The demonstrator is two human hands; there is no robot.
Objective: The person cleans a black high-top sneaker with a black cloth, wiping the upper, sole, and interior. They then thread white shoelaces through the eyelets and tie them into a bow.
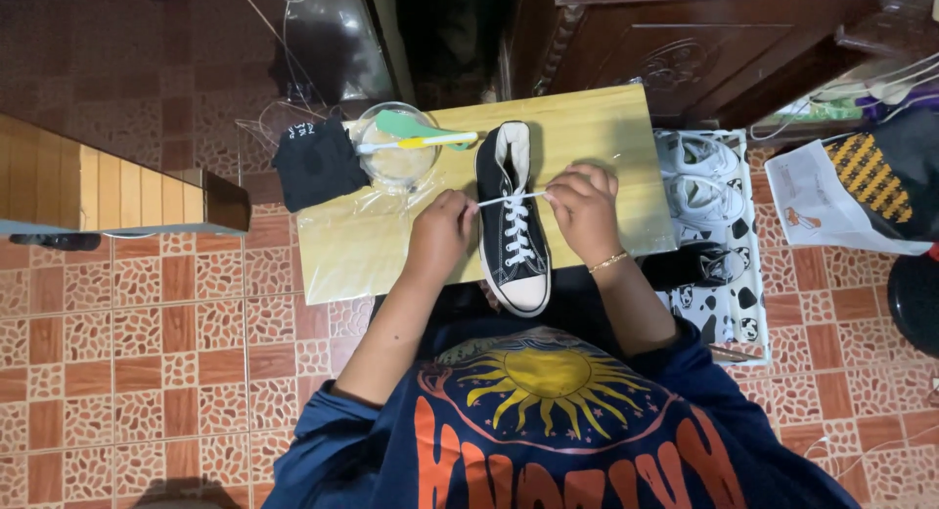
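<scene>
- Black canvas high-top sneaker [513, 221] lies on the small wooden table [597, 128], white rubber toe cap towards the person, open collar away
- Left hand [439, 230] and right hand [583, 208] each pinch one end of the white shoelace [511, 199], drawn taut across the upper eyelets; both grips are closed on the lace
- To do this step well, as judged: pull both ends level and evenly, keeping the flat lace untwisted and the shoe steady on the table
- Materials: matte woven canvas, smooth rubber toe, flat cotton-like lace
- Clear round bowl [395, 149] beyond the left hand, a green-and-white brush [419, 134] lying across its rim; a crumpled black cloth [318, 163] beside it
- Thin glossy plastic sheet [362, 240] covers the table's left part
- White sneakers [696, 172] rest on a patterned mat to the right
</scene>
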